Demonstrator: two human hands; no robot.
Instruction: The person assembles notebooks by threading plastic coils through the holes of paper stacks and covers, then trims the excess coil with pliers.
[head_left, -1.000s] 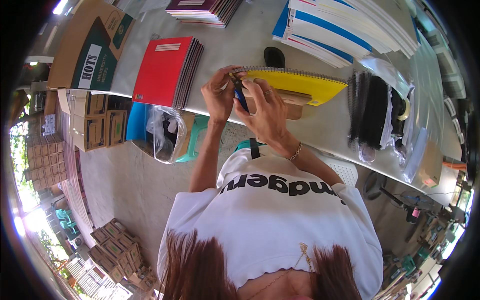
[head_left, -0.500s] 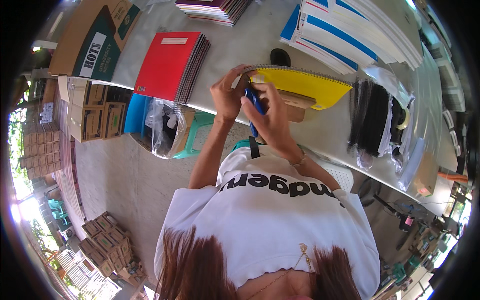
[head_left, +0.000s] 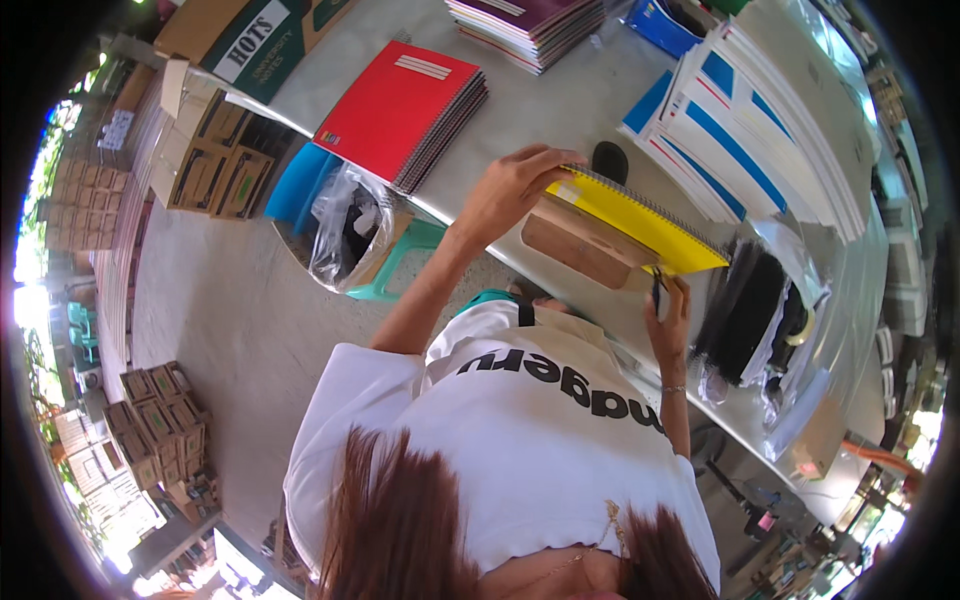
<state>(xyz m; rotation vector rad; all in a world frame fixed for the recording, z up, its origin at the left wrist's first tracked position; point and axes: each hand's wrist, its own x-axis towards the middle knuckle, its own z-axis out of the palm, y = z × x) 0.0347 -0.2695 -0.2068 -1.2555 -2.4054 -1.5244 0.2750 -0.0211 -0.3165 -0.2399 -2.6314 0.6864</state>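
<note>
A yellow spiral notebook (head_left: 632, 218) leans with its coil upward against a wooden stand (head_left: 578, 250) at the table's near edge. My left hand (head_left: 510, 195) is closed on the left end of the notebook, its fingertips by the coil. Close to the notebook's lower right corner, my right hand (head_left: 670, 322) is closed round a small dark blue hand tool (head_left: 656, 288). Its tip lies by the coil's right end; fingers cover much of it, and its exact kind does not show.
Left of the notebook lies a stack of red spiral notebooks (head_left: 400, 105), with purple ones (head_left: 525, 25) behind. White and blue sheets (head_left: 730, 140) are piled at the far right, black coils (head_left: 745, 310) nearer. A dark oval object (head_left: 609, 161) sits behind the notebook. A green stool (head_left: 405, 262) stands below.
My right hand has moved with the blue tool from the notebook's left end to its right end. My left hand now grips the left end, and the view has shifted.
</note>
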